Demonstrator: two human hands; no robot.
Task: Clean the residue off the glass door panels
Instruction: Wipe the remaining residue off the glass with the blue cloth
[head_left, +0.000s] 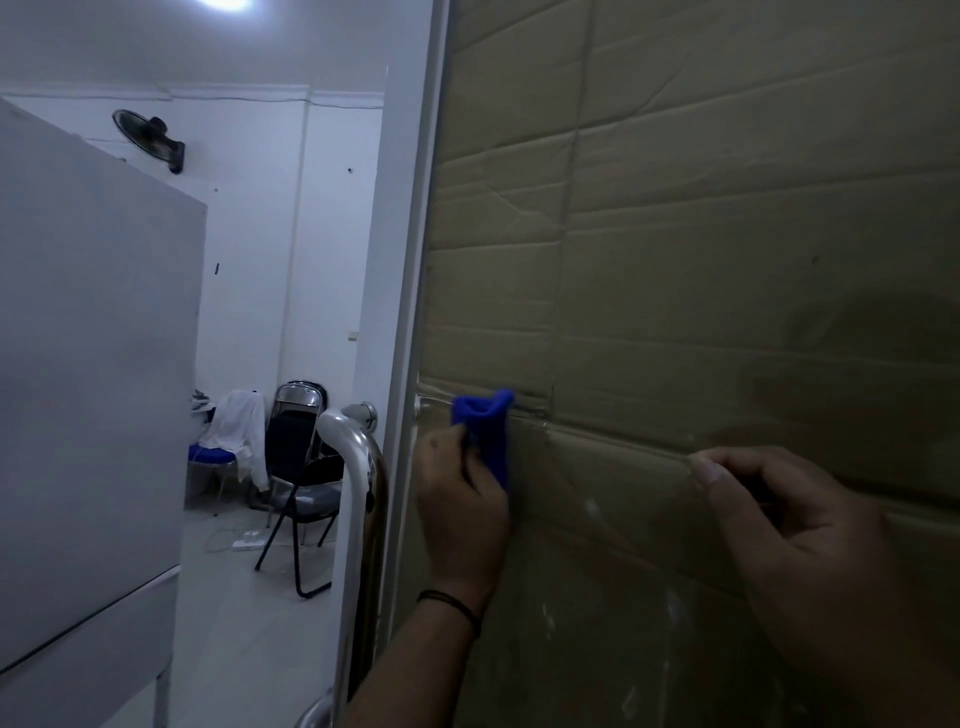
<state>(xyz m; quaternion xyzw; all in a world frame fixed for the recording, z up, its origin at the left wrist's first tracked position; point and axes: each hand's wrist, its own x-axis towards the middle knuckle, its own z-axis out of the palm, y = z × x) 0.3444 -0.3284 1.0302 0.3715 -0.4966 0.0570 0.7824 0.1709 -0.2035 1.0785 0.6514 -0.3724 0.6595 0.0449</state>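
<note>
The glass panel (675, 260) fills the right side of the view, with flattened brown cardboard (753, 156) covering it from behind, its creases and seams showing through. Strips of clear tape residue (524, 415) run across the glass at about hand height, and pale smears (592, 512) dot the lower part. The left hand (460, 512) is raised against the glass near the door's left edge, its fingers curled around a bunched blue cloth (485, 434) that sticks up above the fist and touches the glass just beside the tape. A thin dark band (452, 605) circles the left wrist. The right hand (795, 530) is further right and closer to the camera, its fingers curled, thumb and forefinger pinched together at the glass on a thin edge of tape (693, 460); what exactly it grips is too faint to tell for sure. The white door frame (410, 260) runs upright just left of the cloth, and a curved steel handle (358, 483) stands beside it. Beyond the open doorway lies a white room with a black folding chair (298, 467), a blue chair (210, 457) draped with a white garment (239, 431), a wall fan (148, 137) high up, and a large grey board (93, 364) at the left.
</note>
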